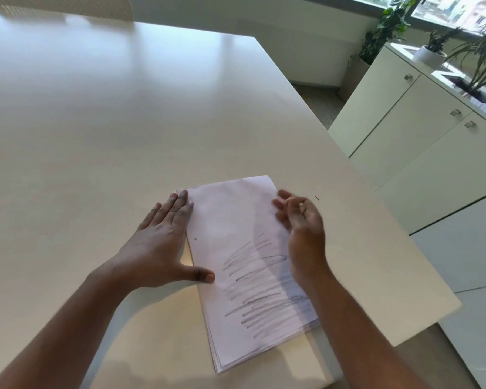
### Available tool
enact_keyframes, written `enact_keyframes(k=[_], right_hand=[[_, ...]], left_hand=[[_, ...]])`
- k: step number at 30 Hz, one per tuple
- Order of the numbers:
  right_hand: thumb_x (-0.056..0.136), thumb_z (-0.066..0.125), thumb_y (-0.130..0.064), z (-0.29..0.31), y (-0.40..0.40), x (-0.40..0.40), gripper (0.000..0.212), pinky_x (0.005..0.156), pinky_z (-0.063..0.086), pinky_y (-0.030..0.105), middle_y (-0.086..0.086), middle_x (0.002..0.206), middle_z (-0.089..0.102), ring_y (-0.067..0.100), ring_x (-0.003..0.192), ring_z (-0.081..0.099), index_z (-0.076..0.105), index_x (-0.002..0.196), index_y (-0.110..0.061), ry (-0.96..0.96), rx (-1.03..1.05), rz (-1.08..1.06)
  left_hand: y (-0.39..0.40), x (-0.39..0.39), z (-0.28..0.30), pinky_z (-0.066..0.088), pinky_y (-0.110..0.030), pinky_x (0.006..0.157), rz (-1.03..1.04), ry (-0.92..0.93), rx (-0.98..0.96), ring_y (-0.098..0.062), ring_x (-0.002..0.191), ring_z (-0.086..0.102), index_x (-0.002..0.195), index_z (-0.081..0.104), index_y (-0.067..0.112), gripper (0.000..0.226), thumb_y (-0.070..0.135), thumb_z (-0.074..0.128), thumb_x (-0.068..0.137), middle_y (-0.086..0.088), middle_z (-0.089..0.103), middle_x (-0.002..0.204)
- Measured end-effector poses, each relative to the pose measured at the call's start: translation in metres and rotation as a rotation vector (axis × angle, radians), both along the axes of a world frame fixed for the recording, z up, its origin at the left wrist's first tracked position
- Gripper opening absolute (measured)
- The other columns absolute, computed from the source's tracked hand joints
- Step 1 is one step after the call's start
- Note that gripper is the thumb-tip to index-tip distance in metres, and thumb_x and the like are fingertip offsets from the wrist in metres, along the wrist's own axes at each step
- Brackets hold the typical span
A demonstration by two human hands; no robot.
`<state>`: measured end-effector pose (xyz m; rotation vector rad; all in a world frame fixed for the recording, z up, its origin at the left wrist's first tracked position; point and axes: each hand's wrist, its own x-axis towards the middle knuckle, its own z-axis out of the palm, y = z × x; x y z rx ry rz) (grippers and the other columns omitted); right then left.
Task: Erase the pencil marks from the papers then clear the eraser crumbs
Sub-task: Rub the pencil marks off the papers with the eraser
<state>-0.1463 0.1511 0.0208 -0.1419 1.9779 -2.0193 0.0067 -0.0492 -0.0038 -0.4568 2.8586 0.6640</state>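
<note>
A wide, smooth cream tabletop [124, 122] carries a stack of thin white paper sheets [236, 220] near its right edge; nothing lies between the hands and the stack. Off to the right stand white cabinets with small metal knobs [399, 130], topped by green potted plants [432, 46]. Grey pencil scribbles [253, 287] cover the top sheet's nearer half. The left hand [157, 242] lies flat, fingers straight and together, fingertips and thumb pressing the stack's left edge. The right hand [300, 220] hovers blurred over the right edge, fingers loosely curled around a small pale object, probably an eraser [301, 206].
</note>
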Motion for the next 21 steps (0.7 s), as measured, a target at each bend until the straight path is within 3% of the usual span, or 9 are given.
enact_keyframes(k=[3,5,7,9,11,14,16,19,21], right_hand=[[0.100,0.054,-0.016,-0.006,0.009,0.038,0.013,0.105,0.051,0.046,0.019,0.132,0.069,0.035,0.118,0.069,0.060,0.099,-0.004,-0.312,-0.236,0.315],[0.098,0.056,-0.011,-0.015,0.016,0.030,0.008,0.109,0.052,0.044,0.021,0.128,0.070,0.037,0.120,0.068,0.060,0.094,-0.005,-0.384,-0.298,0.218],[0.103,0.051,-0.001,-0.015,0.029,0.002,0.018,0.101,0.057,0.031,0.010,0.116,0.074,0.031,0.113,0.067,0.061,0.091,-0.009,-0.234,-0.247,-0.021],[0.108,0.047,-0.004,-0.005,0.043,-0.018,0.023,0.100,0.055,0.027,0.001,0.121,0.073,0.025,0.118,0.066,0.062,0.094,-0.013,-0.064,-0.198,-0.159],[0.109,0.046,-0.008,0.003,0.053,-0.018,0.020,0.105,0.054,0.035,0.007,0.133,0.069,0.027,0.123,0.068,0.061,0.096,-0.013,-0.008,-0.256,-0.101],[0.099,0.051,-0.017,-0.001,0.049,0.005,0.013,0.102,0.058,0.046,0.020,0.135,0.067,0.038,0.118,0.070,0.057,0.098,-0.006,-0.209,-0.309,0.165],[0.102,0.051,-0.016,-0.009,0.047,0.006,0.015,0.103,0.057,0.045,0.024,0.137,0.065,0.036,0.120,0.069,0.059,0.099,-0.004,-0.249,-0.260,0.138],[0.109,0.047,-0.013,-0.004,0.054,-0.006,0.019,0.103,0.056,0.040,0.008,0.132,0.070,0.024,0.119,0.069,0.064,0.106,-0.005,0.008,-0.099,-0.007],[0.107,0.048,-0.020,-0.001,0.057,-0.003,0.023,0.087,0.061,0.034,0.004,0.120,0.075,0.023,0.106,0.074,0.064,0.110,-0.004,0.112,-0.044,0.091]], left_hand=[[0.000,-0.001,0.000,-0.027,-0.021,0.118,0.002,-0.006,0.004,0.001,0.145,-0.043,0.163,-0.023,0.019,0.165,0.114,0.032,0.040,0.009,-0.040,0.165],[0.000,-0.001,0.000,-0.027,-0.021,0.118,0.006,-0.003,0.004,0.002,0.144,-0.043,0.163,-0.023,0.020,0.165,0.114,0.032,0.040,0.010,-0.039,0.165],[0.000,-0.001,0.000,-0.026,-0.022,0.119,0.008,0.001,0.010,0.001,0.146,-0.042,0.163,-0.023,0.019,0.165,0.114,0.034,0.041,0.009,-0.039,0.165],[0.000,-0.001,0.000,-0.025,-0.022,0.119,0.006,0.002,0.017,0.000,0.146,-0.041,0.163,-0.023,0.019,0.165,0.114,0.035,0.041,0.009,-0.038,0.166],[0.000,-0.001,0.000,-0.025,-0.021,0.119,0.006,0.006,0.016,0.001,0.146,-0.042,0.163,-0.023,0.019,0.166,0.115,0.034,0.040,0.010,-0.038,0.165],[0.000,-0.001,0.000,-0.024,-0.022,0.120,0.007,0.006,0.020,-0.001,0.148,-0.040,0.163,-0.023,0.019,0.167,0.115,0.033,0.039,0.009,-0.037,0.166],[0.001,-0.001,0.000,-0.024,-0.023,0.120,0.009,0.009,0.016,-0.002,0.148,-0.039,0.163,-0.024,0.019,0.167,0.116,0.032,0.039,0.009,-0.037,0.166],[0.002,-0.001,0.001,-0.024,-0.022,0.120,0.009,0.007,0.014,-0.002,0.149,-0.039,0.163,-0.024,0.019,0.166,0.115,0.033,0.039,0.009,-0.037,0.166],[0.002,0.000,0.002,-0.024,-0.022,0.120,0.009,0.004,0.016,-0.003,0.149,-0.038,0.163,-0.024,0.020,0.166,0.115,0.034,0.040,0.009,-0.037,0.166]])
